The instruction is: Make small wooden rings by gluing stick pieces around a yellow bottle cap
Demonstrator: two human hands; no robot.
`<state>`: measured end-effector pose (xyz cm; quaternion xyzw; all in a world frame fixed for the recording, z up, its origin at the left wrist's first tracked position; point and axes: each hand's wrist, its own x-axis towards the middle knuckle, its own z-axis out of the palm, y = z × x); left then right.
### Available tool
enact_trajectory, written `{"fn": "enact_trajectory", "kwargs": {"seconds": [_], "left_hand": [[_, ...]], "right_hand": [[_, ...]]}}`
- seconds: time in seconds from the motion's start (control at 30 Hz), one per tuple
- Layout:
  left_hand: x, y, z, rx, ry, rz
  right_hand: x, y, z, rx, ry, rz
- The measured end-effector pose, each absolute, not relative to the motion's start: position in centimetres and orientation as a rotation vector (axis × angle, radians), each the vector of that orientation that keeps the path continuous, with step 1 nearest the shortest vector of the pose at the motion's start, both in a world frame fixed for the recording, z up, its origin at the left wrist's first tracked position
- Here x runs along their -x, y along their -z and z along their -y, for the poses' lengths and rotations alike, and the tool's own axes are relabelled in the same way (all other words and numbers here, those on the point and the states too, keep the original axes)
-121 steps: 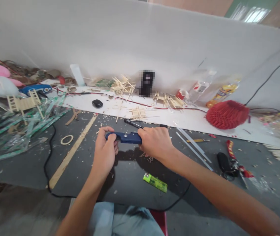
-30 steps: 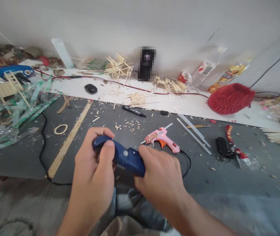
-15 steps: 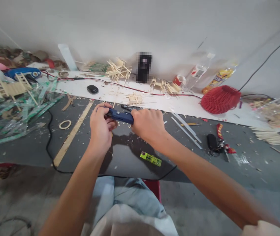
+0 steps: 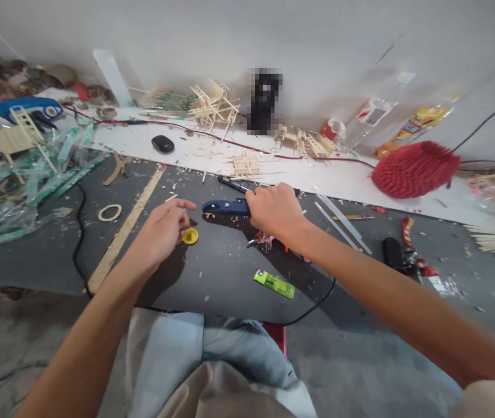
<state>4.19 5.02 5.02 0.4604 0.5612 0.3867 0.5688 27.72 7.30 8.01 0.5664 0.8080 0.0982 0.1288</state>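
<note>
My right hand (image 4: pixel 277 210) is wrapped round the handle of a dark blue hand tool (image 4: pixel 226 207), whose rounded, screw-pivoted head points left, low over the grey mat. Left of that head is my left hand (image 4: pixel 165 226), its index finger stretched out and the others partly bent, with nothing visible in it. A small yellow round cap (image 4: pixel 190 235) sits beside its fingertips. Behind the tool lies a black pen-like tool (image 4: pixel 232 184). Under my right wrist, a pinkish tangled bit (image 4: pixel 264 239) is partly hidden. A green lighter (image 4: pixel 274 283) lies nearer my lap.
Small stick-built models (image 4: pixel 246 165) stand along the white strip at the back. Clear sticks (image 4: pixel 343 223), keys (image 4: pixel 408 255) and a red woven piece (image 4: pixel 416 169) are on the right. Green-striped plastic strips (image 4: pixel 51 183) pile up at left. A black cable (image 4: pixel 82 232) crosses the mat.
My left hand has let go of the blue tool's head and moved left and down. My right hand still grips the handle. The yellow cap and the pinkish bit have come into sight.
</note>
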Motion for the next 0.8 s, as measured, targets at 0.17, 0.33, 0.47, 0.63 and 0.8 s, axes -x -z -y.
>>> {"fn": "enact_trajectory", "kwargs": {"seconds": [0.17,0.33,0.47,0.63,0.8], "left_hand": [[-2.9,-6.0,-5.1,-1.219,-0.941,-1.358],[-2.5,-6.6,-4.0,-1.3,-1.018,-1.382],[-2.6,-7.1,-2.1,-1.296,-1.087,-1.433],[-3.8,-9.3,1.5,-1.358,-1.302,-1.544],[-4.3,-10.8,3.5,-1.431,-1.299,-1.585]], "right_hand": [[-27.6,-8.3,-6.9,-1.61,-0.347,-2.402],[-27.6,-9.0,-6.1,-1.623,-0.374,-2.452],[-27.8,-9.9,-5.6,-1.676,-0.331,-2.52],[-27.1,-12.3,-2.6,-1.963,0.281,-2.58],[-25.3,-13.6,1.4,-2.033,1.473,-2.436]]}}
